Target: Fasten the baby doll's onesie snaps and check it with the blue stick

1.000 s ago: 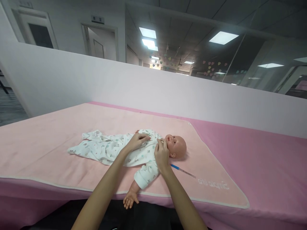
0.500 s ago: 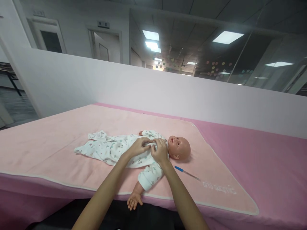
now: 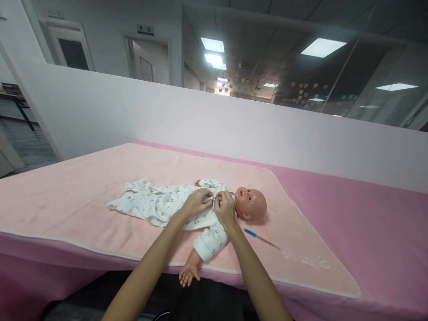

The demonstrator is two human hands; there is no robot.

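A baby doll (image 3: 252, 204) lies on its back on a pale pink blanket (image 3: 100, 196), head to the right, one bare arm hanging over the near edge. It wears a white printed romper (image 3: 157, 205). My left hand (image 3: 194, 204) and my right hand (image 3: 224, 210) meet on the doll's chest just below the neck. Both pinch the romper's front opening, fingers closed on the fabric.
A thin stick with a blue end (image 3: 261, 238) lies on the blanket right of the doll. The blanket covers a darker pink table (image 3: 368, 223). A white partition wall (image 3: 234, 129) runs behind it, with doors and ceiling lights beyond.
My right hand left the doll's chin and moved down to the chest. My left hand closed from a flat rest into a pinch; both now grip the romper's opening together.
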